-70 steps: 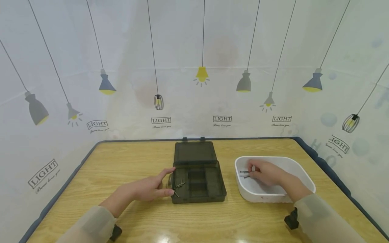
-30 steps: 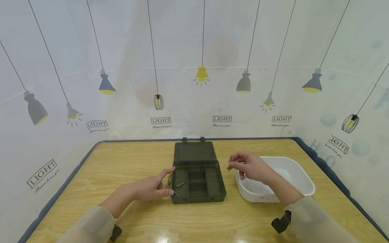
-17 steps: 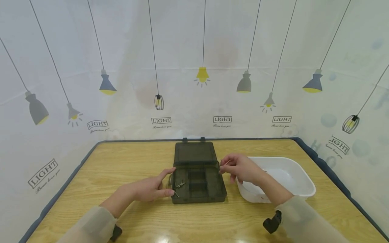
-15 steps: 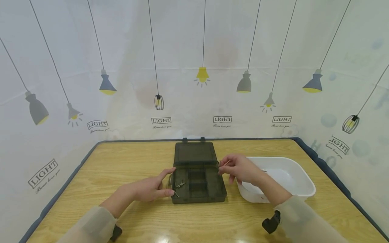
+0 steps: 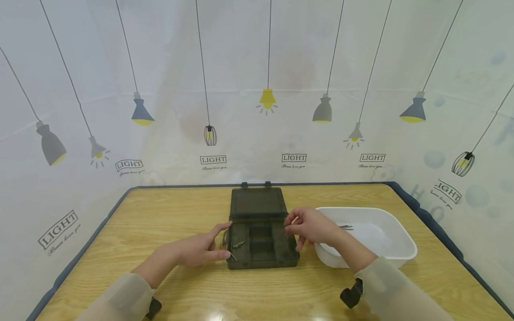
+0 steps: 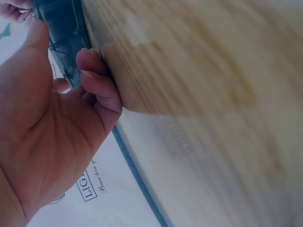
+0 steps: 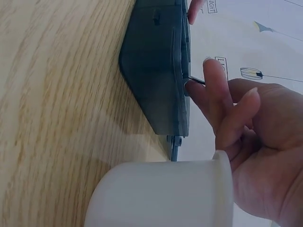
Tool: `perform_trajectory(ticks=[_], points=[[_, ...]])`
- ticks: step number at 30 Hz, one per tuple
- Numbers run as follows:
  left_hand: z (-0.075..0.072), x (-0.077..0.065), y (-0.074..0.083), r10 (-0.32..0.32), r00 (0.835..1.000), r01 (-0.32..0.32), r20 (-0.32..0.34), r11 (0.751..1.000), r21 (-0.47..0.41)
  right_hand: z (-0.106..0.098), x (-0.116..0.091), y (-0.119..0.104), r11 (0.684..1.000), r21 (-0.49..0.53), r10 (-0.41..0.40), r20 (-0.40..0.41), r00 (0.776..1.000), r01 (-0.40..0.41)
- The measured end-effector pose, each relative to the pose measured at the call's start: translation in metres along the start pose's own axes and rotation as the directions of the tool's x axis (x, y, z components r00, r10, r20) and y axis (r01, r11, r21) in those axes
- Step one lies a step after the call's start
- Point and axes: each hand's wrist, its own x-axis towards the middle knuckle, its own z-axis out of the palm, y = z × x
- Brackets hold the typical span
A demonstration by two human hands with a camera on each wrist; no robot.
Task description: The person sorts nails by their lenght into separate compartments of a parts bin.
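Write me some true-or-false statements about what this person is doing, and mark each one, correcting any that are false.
1. The left hand is at the left side of the box. True.
2. The box is closed. False: its lid is open, folded back.
3. The right hand pinches a thin rod in its fingers. True.
4. The tub is right of the box. True.
5. Nothing lies in the tub. False: a few rods do.
6. The loose rods in the box lie in its right compartment. False: they lie in the left one.
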Motion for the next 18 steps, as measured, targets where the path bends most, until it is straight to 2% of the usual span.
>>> perform_trajectory(ticks=[6,10,18], points=[[0.000,0.000,-0.001,0.015,1.000,-0.015,-0.009,1.000,0.003,0.001,0.000,-0.002,1.000,0.004,0.013,-0.004,1.000,-0.013],[0.000,0.000,-0.001,0.018,1.000,-0.018,-0.009,1.000,0.002,-0.002,-0.003,-0.001,1.000,-0.006,-0.012,-0.007,1.000,0.012],[0.001,-0.001,-0.001,0.014,1.000,-0.014,-0.012,1.000,0.001,-0.021,-0.014,0.007,0.998,-0.033,-0.051,-0.046,0.998,0.050]])
